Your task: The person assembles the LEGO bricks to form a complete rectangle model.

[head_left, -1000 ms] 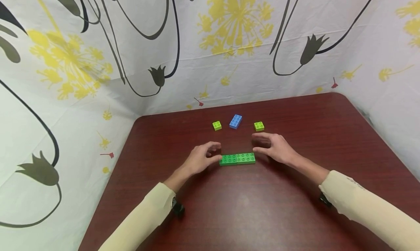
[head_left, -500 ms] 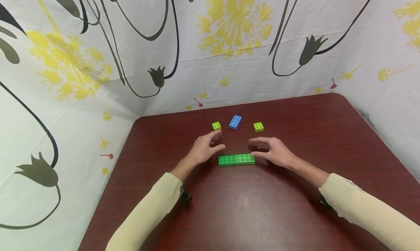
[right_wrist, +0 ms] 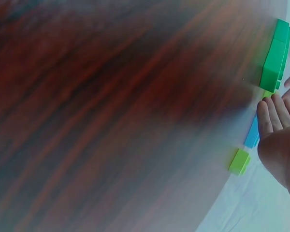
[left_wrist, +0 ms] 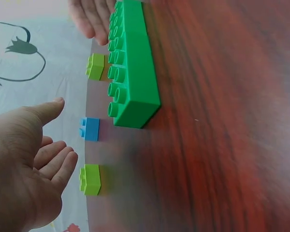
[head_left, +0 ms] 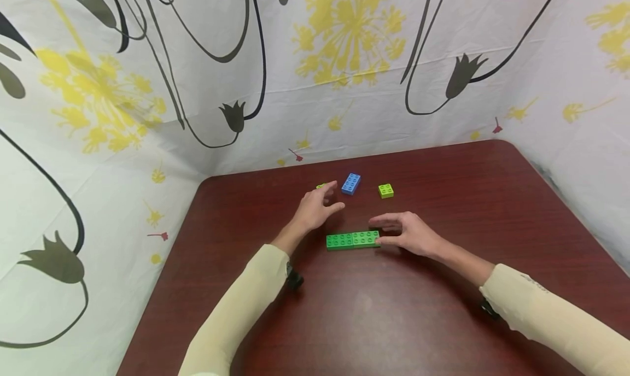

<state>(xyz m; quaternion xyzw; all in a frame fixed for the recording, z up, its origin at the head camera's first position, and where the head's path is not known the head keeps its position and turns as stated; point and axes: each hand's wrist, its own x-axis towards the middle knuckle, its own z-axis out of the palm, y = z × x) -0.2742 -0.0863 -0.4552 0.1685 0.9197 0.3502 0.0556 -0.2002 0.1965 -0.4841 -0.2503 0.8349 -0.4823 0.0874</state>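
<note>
Left hand [head_left: 315,207]: grip apart, partly hiding lime brick [left_wrist: 92,180] in head view, near blue brick [head_left: 351,183]. Right hand [head_left: 412,234]: grip apart, thumb at right end of green bricks [head_left: 353,240], end to end on worktop [head_left: 374,310].

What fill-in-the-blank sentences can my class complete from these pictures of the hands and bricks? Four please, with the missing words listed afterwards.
1. The brick lying between the two lime bricks is coloured ____.
2. The two green bricks lie end to ____.
3. In the head view, one of the lime bricks is partly hidden by the person's ____ hand.
4. In the head view, the right hand is by the ____ end of the green bricks.

Missing words: blue; end; left; right.
</note>
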